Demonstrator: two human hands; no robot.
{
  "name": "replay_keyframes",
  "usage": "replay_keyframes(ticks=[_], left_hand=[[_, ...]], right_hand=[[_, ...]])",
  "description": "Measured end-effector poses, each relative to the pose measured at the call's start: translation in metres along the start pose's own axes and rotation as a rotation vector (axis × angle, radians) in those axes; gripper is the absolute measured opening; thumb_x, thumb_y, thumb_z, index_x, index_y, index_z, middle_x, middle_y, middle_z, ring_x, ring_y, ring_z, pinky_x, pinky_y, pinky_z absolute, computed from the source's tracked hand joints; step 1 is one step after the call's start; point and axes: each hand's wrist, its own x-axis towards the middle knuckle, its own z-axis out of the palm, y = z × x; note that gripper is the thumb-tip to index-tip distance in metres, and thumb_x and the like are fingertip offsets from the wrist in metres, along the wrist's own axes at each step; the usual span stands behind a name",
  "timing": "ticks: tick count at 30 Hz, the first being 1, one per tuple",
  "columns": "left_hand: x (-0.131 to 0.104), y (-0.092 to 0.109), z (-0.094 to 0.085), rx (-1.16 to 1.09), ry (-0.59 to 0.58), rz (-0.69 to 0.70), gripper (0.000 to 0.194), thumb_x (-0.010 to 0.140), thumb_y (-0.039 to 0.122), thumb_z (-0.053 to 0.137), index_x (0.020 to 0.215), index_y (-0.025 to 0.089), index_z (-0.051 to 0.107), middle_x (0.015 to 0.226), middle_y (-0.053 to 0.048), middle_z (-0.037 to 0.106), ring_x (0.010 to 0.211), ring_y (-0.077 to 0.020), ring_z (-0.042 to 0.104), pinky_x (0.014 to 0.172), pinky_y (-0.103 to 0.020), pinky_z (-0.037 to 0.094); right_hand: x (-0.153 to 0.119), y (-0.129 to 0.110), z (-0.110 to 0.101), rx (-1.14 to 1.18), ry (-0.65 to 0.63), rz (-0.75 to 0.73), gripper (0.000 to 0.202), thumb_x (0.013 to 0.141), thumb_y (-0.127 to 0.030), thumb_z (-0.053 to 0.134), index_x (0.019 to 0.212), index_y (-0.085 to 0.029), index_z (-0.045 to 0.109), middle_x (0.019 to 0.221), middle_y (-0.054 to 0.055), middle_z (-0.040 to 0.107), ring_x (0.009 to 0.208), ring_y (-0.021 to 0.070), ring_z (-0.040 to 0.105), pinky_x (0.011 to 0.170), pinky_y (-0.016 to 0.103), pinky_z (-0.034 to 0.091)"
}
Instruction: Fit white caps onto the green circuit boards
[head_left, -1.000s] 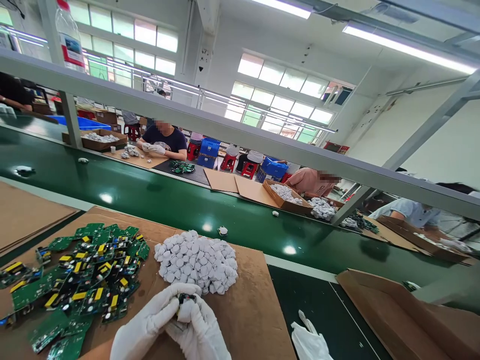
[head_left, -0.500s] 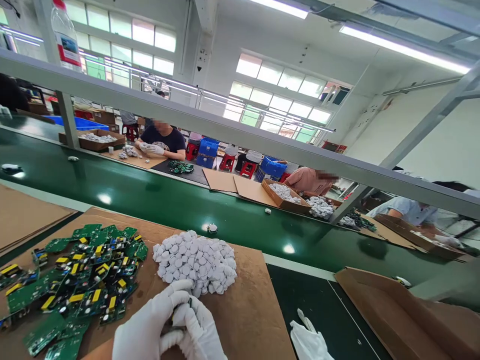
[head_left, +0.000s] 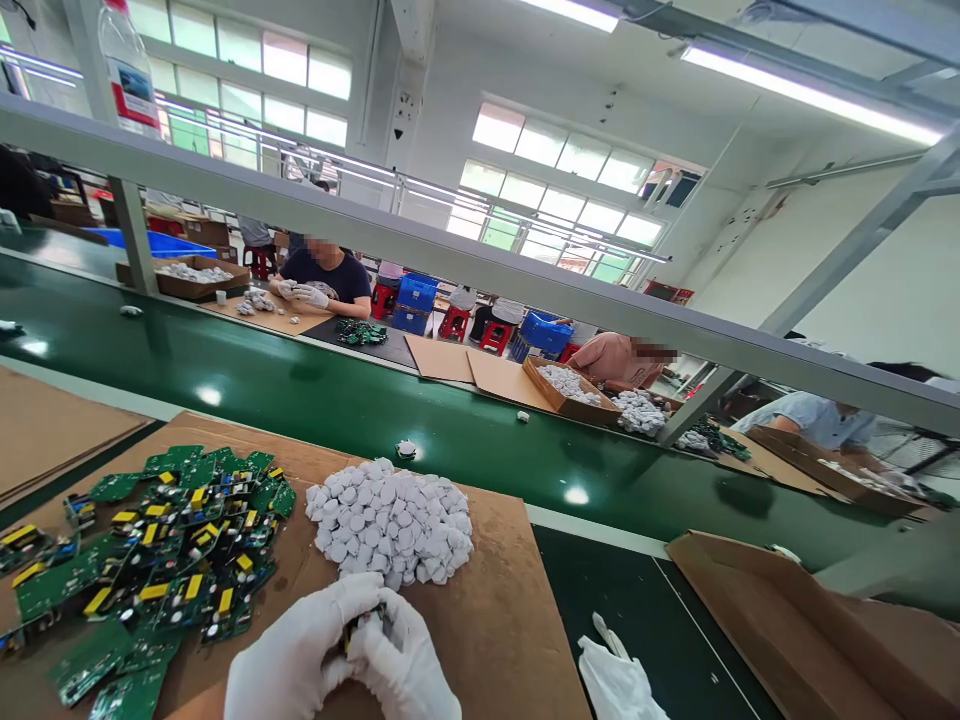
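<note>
My left hand (head_left: 296,645), in a white glove, is closed around one side of a small circuit board (head_left: 354,632). My right hand (head_left: 409,655), gloved too, grips the same board from the other side. Only a dark edge and a bit of yellow on the board show between the fingers; the rest is covered. Just beyond my fingertips lies a heap of small white round caps (head_left: 390,520). To the left, a pile of green circuit boards (head_left: 187,540) with yellow components spreads over the cardboard sheet (head_left: 499,610).
A green conveyor belt (head_left: 292,375) runs across beyond the cardboard, carrying small white pieces (head_left: 406,450). At right are a white glove (head_left: 619,680) and a cardboard box (head_left: 757,610). Co-workers (head_left: 330,275) sit across the belt. A metal rail (head_left: 450,255) crosses above it.
White pieces on the belt have shifted to the left. My fingers have moved slightly around the board, and both hands stay together in nearly the same place.
</note>
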Motion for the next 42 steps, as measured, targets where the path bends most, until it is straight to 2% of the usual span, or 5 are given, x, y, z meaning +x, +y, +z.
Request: replay_keyframes(ticks=[14, 21, 29, 34, 42], left_hand=[[0.005, 0.022, -0.008, 0.125, -0.019, -0.018, 0.052, 0.07, 0.003, 0.059, 0.115, 0.028, 0.064, 0.117, -0.003, 0.069, 0.107, -0.0231, 0.064, 0.091, -0.028, 0.053], [0.01, 0.025, -0.013, 0.113, -0.092, -0.054, 0.045, 0.072, 0.007, 0.059, 0.112, 0.028, 0.064, 0.107, -0.002, 0.071, 0.1, -0.0219, 0.064, 0.09, -0.028, 0.052], [0.003, 0.007, -0.003, -0.059, -0.024, -0.186, 0.042, 0.071, 0.012, 0.065, 0.11, 0.026, 0.064, 0.114, -0.002, 0.07, 0.107, -0.0243, 0.062, 0.098, -0.034, 0.049], [0.002, -0.008, -0.001, -0.421, -0.053, -0.132, 0.046, 0.078, 0.036, 0.069, 0.12, 0.025, 0.056, 0.118, -0.005, 0.069, 0.11, -0.0272, 0.062, 0.095, -0.036, 0.051], [0.007, -0.002, -0.007, -0.529, -0.05, -0.167, 0.053, 0.08, 0.063, 0.061, 0.116, 0.024, 0.061, 0.116, -0.006, 0.069, 0.112, -0.0281, 0.061, 0.099, -0.039, 0.047]], right_hand=[[0.002, 0.0, -0.002, -0.221, 0.023, -0.093, 0.036, 0.07, -0.048, 0.075, 0.081, -0.016, 0.066, 0.073, -0.002, 0.061, 0.067, 0.0106, 0.052, 0.067, 0.025, 0.047], [0.0, -0.006, -0.001, -0.184, -0.032, -0.027, 0.028, 0.089, -0.04, 0.059, 0.098, -0.014, 0.062, 0.087, 0.002, 0.065, 0.072, 0.0127, 0.062, 0.064, 0.029, 0.054], [-0.003, -0.017, 0.005, -0.093, -0.011, 0.001, 0.026, 0.092, -0.036, 0.057, 0.106, -0.014, 0.061, 0.097, 0.003, 0.066, 0.078, 0.0136, 0.064, 0.068, 0.031, 0.056], [-0.003, -0.018, 0.01, -0.012, -0.019, -0.004, 0.026, 0.091, -0.037, 0.057, 0.101, -0.014, 0.062, 0.092, 0.003, 0.066, 0.077, 0.0135, 0.064, 0.069, 0.032, 0.056], [-0.006, -0.033, 0.017, 0.027, -0.049, 0.012, 0.028, 0.091, -0.034, 0.058, 0.111, -0.015, 0.06, 0.105, 0.006, 0.065, 0.087, 0.0163, 0.065, 0.074, 0.035, 0.057]])
